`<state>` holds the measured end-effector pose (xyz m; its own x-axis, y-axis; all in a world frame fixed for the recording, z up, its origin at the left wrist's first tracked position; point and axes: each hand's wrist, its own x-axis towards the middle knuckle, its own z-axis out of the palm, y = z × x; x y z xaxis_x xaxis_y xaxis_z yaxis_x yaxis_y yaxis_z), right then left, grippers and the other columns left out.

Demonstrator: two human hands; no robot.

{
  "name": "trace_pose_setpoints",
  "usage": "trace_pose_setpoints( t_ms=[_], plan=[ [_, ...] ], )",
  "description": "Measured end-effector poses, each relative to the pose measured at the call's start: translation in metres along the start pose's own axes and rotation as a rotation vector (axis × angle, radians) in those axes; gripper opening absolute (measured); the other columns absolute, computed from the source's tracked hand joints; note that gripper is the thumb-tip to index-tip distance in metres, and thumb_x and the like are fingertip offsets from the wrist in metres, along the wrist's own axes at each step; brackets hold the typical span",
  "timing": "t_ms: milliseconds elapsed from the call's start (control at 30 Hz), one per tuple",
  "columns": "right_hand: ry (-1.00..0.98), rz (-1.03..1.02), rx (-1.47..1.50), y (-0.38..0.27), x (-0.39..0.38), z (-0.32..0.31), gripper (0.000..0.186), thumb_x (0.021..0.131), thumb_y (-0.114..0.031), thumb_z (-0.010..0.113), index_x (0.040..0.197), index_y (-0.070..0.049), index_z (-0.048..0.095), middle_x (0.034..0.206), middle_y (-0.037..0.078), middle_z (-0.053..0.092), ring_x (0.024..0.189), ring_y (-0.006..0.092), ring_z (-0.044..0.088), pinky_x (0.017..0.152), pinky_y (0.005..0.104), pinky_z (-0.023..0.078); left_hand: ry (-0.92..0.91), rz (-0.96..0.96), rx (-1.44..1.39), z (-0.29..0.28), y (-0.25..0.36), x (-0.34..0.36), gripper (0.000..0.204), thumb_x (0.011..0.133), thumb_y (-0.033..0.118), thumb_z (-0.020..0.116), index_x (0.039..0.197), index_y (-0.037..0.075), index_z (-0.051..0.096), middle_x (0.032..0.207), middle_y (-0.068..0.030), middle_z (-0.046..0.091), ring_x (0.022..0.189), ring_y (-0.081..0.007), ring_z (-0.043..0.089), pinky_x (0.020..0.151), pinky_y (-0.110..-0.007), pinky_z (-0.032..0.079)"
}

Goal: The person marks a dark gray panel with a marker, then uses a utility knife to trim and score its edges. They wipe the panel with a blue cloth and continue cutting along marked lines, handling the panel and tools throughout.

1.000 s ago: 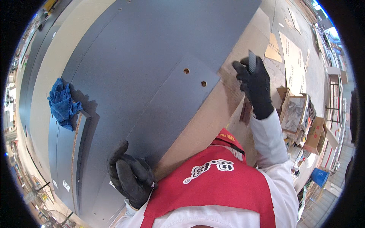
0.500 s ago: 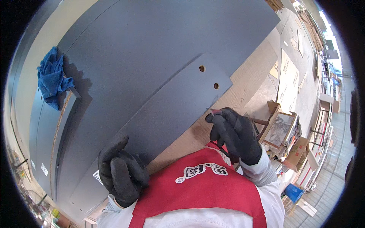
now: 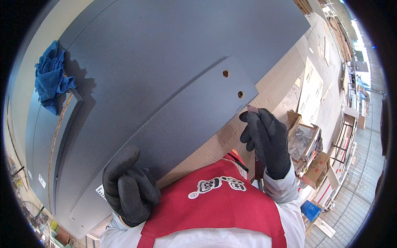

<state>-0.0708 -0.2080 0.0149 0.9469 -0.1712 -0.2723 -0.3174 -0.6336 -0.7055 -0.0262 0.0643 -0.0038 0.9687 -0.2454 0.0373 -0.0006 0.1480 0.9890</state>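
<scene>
1. The right hand (image 3: pixel 266 140), in a matte black knit glove, has its fingers pinching a small flat brownish piece (image 3: pixel 252 109), which juts beyond the fingertips at the narrow panel's edge.
2. That narrow panel (image 3: pixel 186 113) is smooth and grey; its two round holes (image 3: pixel 226 73), rough and brown inside, lie just ahead of the right fingers.
3. The left hand (image 3: pixel 130 186), gloved in dark fabric, has curled fingers at the panel's opposite end; whether they grip it, I cannot tell.
4. Left of those fingers, a crumpled, fuzzy blue cloth (image 3: pixel 53 76) drapes over a grey board (image 3: pixel 39 140) with a coarse chipboard edge.
5. Beneath the narrow panel spreads a wide grey panel (image 3: pixel 178 41).
6. Right of the right fingers, an open box (image 3: pixel 301 138) and a pale flat sheet (image 3: pixel 311 89) rest on the floor.
</scene>
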Motion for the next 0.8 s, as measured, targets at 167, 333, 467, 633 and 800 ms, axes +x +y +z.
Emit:
trace_pose_setpoints(
  t_ms=[167,333,467,633,800],
  plan=[
    [-0.052,-0.404,-0.264,0.004,-0.007,0.014,0.032,0.08,-0.001,0.061,0.11,0.006,0.054,0.095,0.019,0.061,0.062,0.022,0.065,0.05,0.0297,0.052,-0.036,0.023,-0.011,0.0,0.0,0.004,0.042,0.101,0.026,0.033,0.128,-0.005,0.04,0.05,-0.0013,0.045,0.03,-0.0075,0.036,0.031,-0.023,0.033],
    [-0.06,-0.18,-0.095,0.002,-0.002,0.006,0.021,0.085,-0.006,0.059,0.104,0.003,0.056,0.089,0.016,0.062,0.061,0.0203,0.065,0.049,0.0286,0.051,-0.052,0.025,-0.012,0.002,0.003,0.006,0.042,0.101,0.026,0.033,0.128,-0.005,0.04,0.049,-0.0014,0.045,0.03,-0.0079,0.037,0.031,-0.024,0.034],
    [0.021,0.302,0.159,-0.011,0.015,-0.021,0.016,0.09,-0.008,0.054,0.102,0.002,0.056,0.079,0.014,0.062,0.055,0.0176,0.063,0.047,0.0265,0.05,-0.047,0.017,0.01,0.001,0.002,0.005,0.042,0.101,0.026,0.032,0.129,-0.005,0.041,0.049,-0.001,0.045,0.03,-0.0079,0.036,0.031,-0.024,0.033],
    [0.081,0.164,0.298,0.017,0.01,-0.017,0.021,0.098,-0.017,0.045,0.101,0.001,0.056,0.069,0.011,0.062,0.051,0.0116,0.059,0.044,0.0227,0.046,-0.045,0.007,0.021,0.0,0.004,0.005,0.042,0.101,0.025,0.033,0.129,-0.004,0.041,0.049,-0.0004,0.045,0.03,-0.0074,0.036,0.031,-0.024,0.033],
    [-0.198,0.144,0.699,0.018,0.0,0.011,0.032,0.101,-0.026,0.037,0.092,0.001,0.054,0.069,0.008,0.059,0.056,0.0108,0.057,0.051,0.0233,0.046,-0.071,0.003,-0.009,-0.001,0.003,0.005,0.042,0.1,0.027,0.034,0.129,-0.004,0.041,0.049,-0.0005,0.046,0.031,-0.0071,0.036,0.031,-0.023,0.033]
  ],
)
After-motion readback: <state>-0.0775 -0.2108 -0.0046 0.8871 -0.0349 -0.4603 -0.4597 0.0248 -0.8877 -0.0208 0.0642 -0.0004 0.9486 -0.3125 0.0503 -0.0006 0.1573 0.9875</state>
